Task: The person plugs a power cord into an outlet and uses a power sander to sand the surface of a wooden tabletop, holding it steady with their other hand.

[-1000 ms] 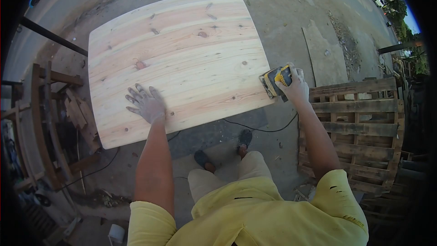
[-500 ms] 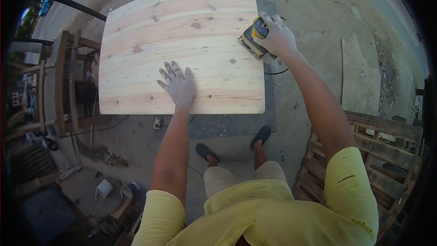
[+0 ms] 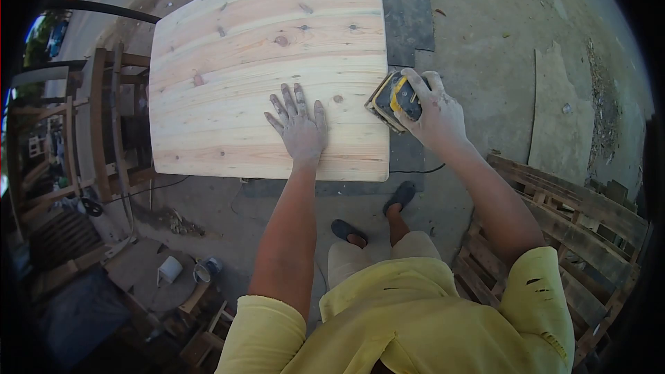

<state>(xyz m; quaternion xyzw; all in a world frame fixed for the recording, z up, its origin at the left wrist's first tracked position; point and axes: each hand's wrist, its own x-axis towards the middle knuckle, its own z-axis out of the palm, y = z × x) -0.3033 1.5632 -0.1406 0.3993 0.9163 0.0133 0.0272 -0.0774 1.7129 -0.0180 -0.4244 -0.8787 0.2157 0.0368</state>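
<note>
A large pale wooden panel (image 3: 263,62) with knots lies in front of me. My left hand (image 3: 300,130) rests flat on it near the front edge, fingers spread and dusty. At the panel's right edge, my right hand (image 3: 435,114) is wrapped round a black and yellow sander (image 3: 400,99). The sander's base is tilted and overlaps the edge. A dark cable runs below the right hand.
A dark mat (image 3: 407,21) lies under and beside the panel. Wooden pallets (image 3: 575,215) stand at the lower right, and timber frames (image 3: 104,118) at the left. A white container (image 3: 170,269) sits at the lower left. My feet are below the panel.
The sander in my right hand has moved down along the panel's right edge, towards me. My left hand lies further right on the panel. The whole view has shifted slightly.
</note>
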